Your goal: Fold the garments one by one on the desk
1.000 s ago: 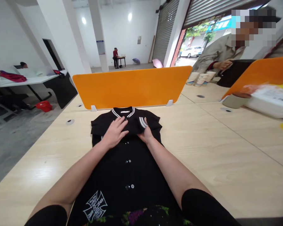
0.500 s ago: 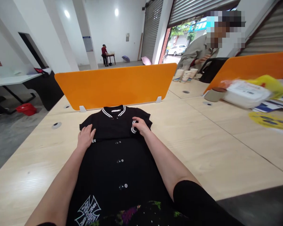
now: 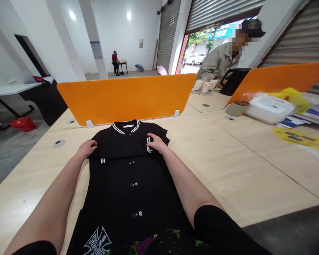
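A black jacket (image 3: 114, 173) with a white-striped collar lies front up on the table, its collar at the far end. Its sleeves are folded inward across the chest, and a row of snap buttons runs down the front. At the jacket's left edge, below the shoulder, my left hand (image 3: 86, 148) is closed on the folded sleeve with bent fingers. My right hand (image 3: 157, 143) grips the other sleeve close to its striped cuff (image 3: 149, 144); some of its fingers are hidden. White lettering in a cross-shaped print shows near the hem.
An orange divider (image 3: 127, 101) stands just beyond the collar. To the right are a roll of tape (image 3: 237, 108), a white plastic box (image 3: 270, 107) and a yellow bag (image 3: 295, 99). Paper cups (image 3: 206, 87) and a black jug (image 3: 234, 82) stand near another person (image 3: 218, 58).
My left hand has moved left from the sleeve's top onto the jacket's outer edge, uncovering the striped cuff there. My right hand stays at its cuff. The view has shifted slightly.
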The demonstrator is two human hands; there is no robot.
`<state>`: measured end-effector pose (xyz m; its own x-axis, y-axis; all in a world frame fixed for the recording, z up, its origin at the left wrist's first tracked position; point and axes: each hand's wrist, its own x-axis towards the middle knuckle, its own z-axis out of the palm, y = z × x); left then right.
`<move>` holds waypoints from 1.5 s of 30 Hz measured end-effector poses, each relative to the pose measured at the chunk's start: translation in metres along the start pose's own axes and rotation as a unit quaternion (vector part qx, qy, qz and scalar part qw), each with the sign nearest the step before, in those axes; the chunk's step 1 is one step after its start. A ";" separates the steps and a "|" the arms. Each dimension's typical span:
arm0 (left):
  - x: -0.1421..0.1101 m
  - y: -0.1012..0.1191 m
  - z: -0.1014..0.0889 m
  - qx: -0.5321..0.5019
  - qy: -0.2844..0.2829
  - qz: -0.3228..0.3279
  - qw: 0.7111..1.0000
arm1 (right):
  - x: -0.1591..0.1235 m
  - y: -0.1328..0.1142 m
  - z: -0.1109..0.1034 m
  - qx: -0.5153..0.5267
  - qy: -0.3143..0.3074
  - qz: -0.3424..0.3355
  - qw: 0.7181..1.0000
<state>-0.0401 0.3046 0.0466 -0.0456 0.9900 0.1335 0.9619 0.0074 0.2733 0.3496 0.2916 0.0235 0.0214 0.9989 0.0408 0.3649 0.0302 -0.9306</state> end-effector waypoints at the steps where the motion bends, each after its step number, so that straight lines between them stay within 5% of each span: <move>1: 0.000 -0.001 0.000 -0.002 0.006 -0.010 1.000 | 0.000 -0.001 0.000 -0.003 0.004 -0.002 1.000; 9: -0.012 -0.006 -0.005 -0.010 0.126 -0.160 0.979 | 0.005 0.006 0.007 0.041 0.085 -0.002 0.996; 12: -0.030 0.009 0.001 -0.011 0.185 -0.075 0.980 | 0.002 0.003 0.009 -0.013 0.118 0.009 0.993; 15: -0.057 0.022 0.015 0.032 0.137 0.109 0.984 | -0.003 -0.002 0.011 -0.107 0.099 -0.032 0.989; 18: -0.079 0.021 0.025 0.111 0.049 0.168 0.978 | -0.005 -0.006 0.010 -0.186 0.091 -0.068 0.976; 24: -0.083 0.014 0.007 0.105 0.017 0.177 0.979 | -0.002 -0.005 0.001 -0.181 0.111 -0.089 0.973; 28: -0.082 0.041 -0.005 0.131 0.038 0.071 0.988 | -0.008 -0.010 -0.001 -0.256 0.090 -0.059 0.961; 32: -0.080 0.073 0.000 0.174 0.086 -0.012 0.981 | -0.015 -0.017 -0.001 -0.378 0.138 -0.068 0.913; 35: -0.072 0.084 0.014 0.159 0.135 0.058 0.976 | -0.014 -0.015 0.000 -0.389 0.120 -0.104 0.908; 39: -0.061 0.082 0.036 0.146 0.043 0.127 0.980 | -0.011 -0.005 0.008 -0.389 -0.021 -0.086 0.917; 45: -0.060 0.075 0.047 0.146 0.026 0.111 0.983 | -0.011 0.002 0.001 -0.366 0.072 0.027 0.927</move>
<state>0.0474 0.2521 0.0140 0.1682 0.9633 0.2093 0.9856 -0.1610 -0.0512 0.3497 0.2807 0.0208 0.1626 0.9817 0.0995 0.8931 -0.1035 -0.4378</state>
